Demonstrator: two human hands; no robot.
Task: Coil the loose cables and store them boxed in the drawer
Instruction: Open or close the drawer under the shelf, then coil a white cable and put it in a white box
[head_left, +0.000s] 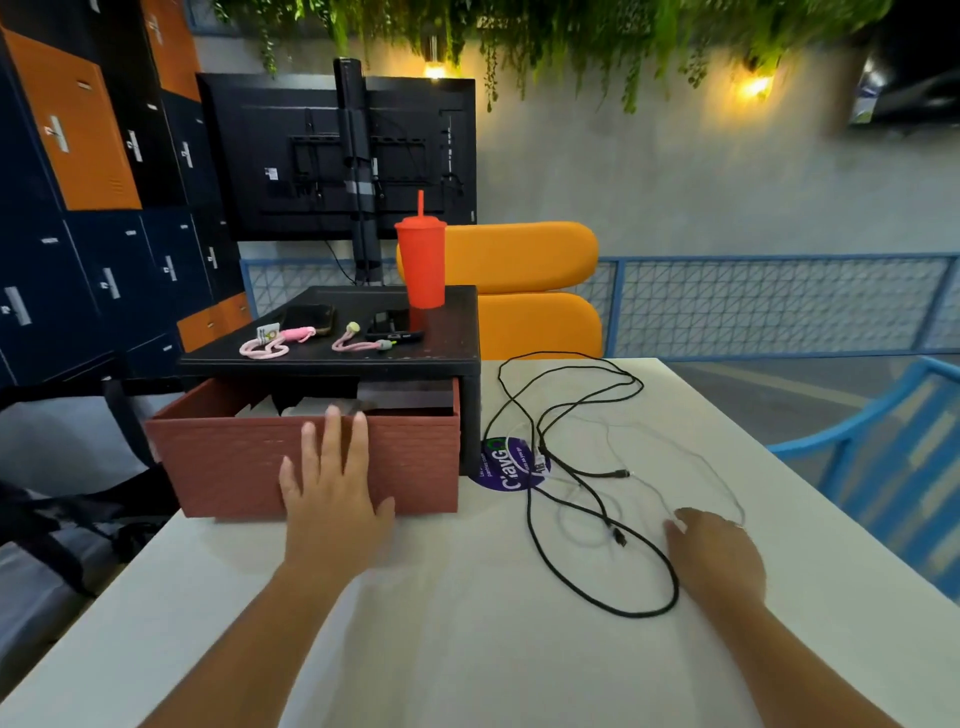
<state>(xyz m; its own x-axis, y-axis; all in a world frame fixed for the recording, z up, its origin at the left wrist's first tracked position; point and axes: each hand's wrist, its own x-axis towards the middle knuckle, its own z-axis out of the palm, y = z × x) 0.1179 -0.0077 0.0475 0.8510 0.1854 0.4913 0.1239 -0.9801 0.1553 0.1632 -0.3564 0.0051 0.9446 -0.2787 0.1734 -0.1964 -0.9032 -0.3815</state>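
Cables lay loose and uncoiled on the smooth white table (467, 649): a thin black cable (529, 512) in wide tangled loops and a finer white cable (652, 491) threaded through it, both just right of the drawer (234, 462). That drawer, reddish-brown with a woven-looking front, stood pulled out of a black stand (332, 358) and held flat grey and dark shapes, possibly boxes or papers. The left hand (332, 488) pressed flat on the drawer front, fingers straight and spread. The right hand (717, 556) rested knuckles-up on the table at the white cable's loop; whether it pinched the cable could not be told. A round purple sticker (498, 467) reading roughly "C'ayG" lay under the cables. On the stand stood a matte red tumbler (421, 265) with a straw, beside pink braided wrist straps (270, 343).
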